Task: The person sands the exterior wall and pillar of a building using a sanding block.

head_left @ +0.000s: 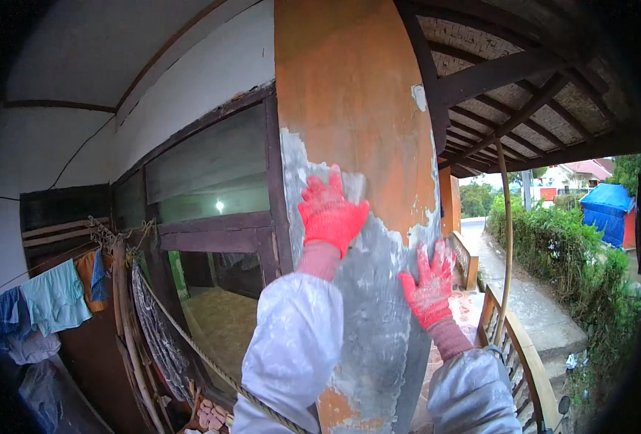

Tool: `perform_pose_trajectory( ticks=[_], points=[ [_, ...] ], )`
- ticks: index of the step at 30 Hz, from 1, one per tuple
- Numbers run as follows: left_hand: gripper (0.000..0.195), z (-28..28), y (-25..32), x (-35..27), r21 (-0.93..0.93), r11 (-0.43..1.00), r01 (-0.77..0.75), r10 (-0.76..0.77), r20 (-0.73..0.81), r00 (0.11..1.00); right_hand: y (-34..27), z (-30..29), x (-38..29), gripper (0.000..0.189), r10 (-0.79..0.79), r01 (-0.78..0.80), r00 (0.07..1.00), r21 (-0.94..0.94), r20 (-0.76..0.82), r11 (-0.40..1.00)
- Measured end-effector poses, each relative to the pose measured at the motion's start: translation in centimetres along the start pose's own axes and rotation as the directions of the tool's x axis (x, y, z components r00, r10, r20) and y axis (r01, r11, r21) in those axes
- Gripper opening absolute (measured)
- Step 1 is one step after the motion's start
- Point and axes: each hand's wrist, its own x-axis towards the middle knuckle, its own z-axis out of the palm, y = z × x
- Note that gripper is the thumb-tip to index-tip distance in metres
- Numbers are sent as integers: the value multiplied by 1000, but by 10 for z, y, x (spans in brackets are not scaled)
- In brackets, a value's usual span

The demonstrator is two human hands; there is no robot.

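A wall pillar [363, 97] stands before me, orange above with a ragged edge of peeled paint and bare grey plaster [374, 304] below. My left hand [331, 214], in a red knit glove, is raised to the pillar near the border of the orange paint. Its fingers are apart, and no tool shows in it. Lower down, my right hand [430, 285] is at the pillar's right corner, its fingers also spread. White dust marks both gloves, most heavily the right one. Whatever is under the palms is hidden.
Left of the pillar are dark-framed windows [212, 222], laundry on a line [57, 295], upright wooden poles [128, 325] and a rope [201, 350] crossing near my left sleeve. A railing [521, 347], a thin pole [506, 233] and a hedge [559, 244] stand to the right.
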Motion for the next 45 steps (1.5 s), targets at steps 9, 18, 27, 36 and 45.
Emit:
perform_pose_trajectory(
  ticks=[9,18,27,36,45],
  points=[
    [96,-17,3,-4,18,996,87,-89,185,979,-118,-18,42,98,33,-108,989,549,144,829],
    [76,13,-52,-16,-355,935,0,92,241,966,-127,10,56,82,114,-159,987,537,116,828],
    [54,30,-76,-47,-694,577,-430,330,-284,900,-119,-2,70,72,66,-156,982,565,177,810],
    [38,45,-67,-45,-913,340,-227,47,-224,973,-125,-14,81,71,140,-220,971,500,194,838],
    [27,66,-59,-84,-870,469,-151,-55,-199,978,-128,2,36,49,250,-260,962,657,112,707]
  ],
)
